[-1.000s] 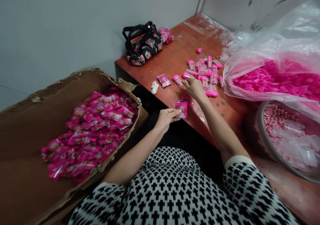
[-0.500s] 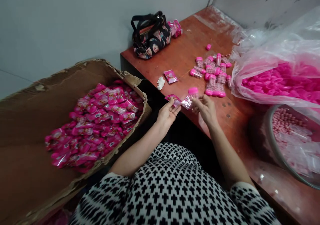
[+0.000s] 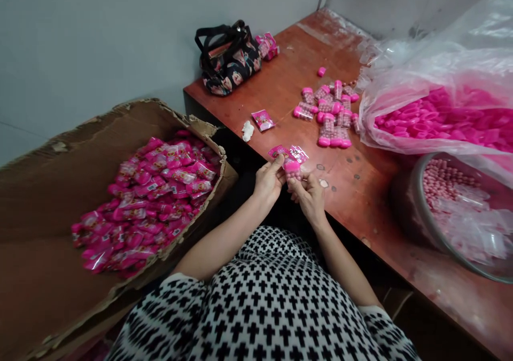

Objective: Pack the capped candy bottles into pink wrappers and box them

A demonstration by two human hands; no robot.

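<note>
Left hand: the left hand (image 3: 267,181) was closed at the fingertips on a pink printed sachet (image 3: 285,152), pinching its edge just off the near edge of the table (image 3: 360,190).
Right hand: the right hand (image 3: 309,194) was curled around a small pink-capped bottle (image 3: 293,171), cap up, pressed against the sachet; both hands touched.
Slip risk: the bottle looked only lightly held, so I judged it could drop into the dark gap between lap and table if the sachet mouth snagged on the cap.
Carton: at the left, an open cardboard box (image 3: 52,190) held a heap of filled packets (image 3: 156,195); its torn rim sagged.
Loose stock: farther on, bottles (image 3: 328,115) lay clustered, free to roll if nudged, with a spare sachet (image 3: 263,119) beside them.
Right side: a bowl of pink beads (image 3: 444,185) sat by a plastic bag of caps (image 3: 436,118).
Far corner: a handbag (image 3: 228,62).
</note>
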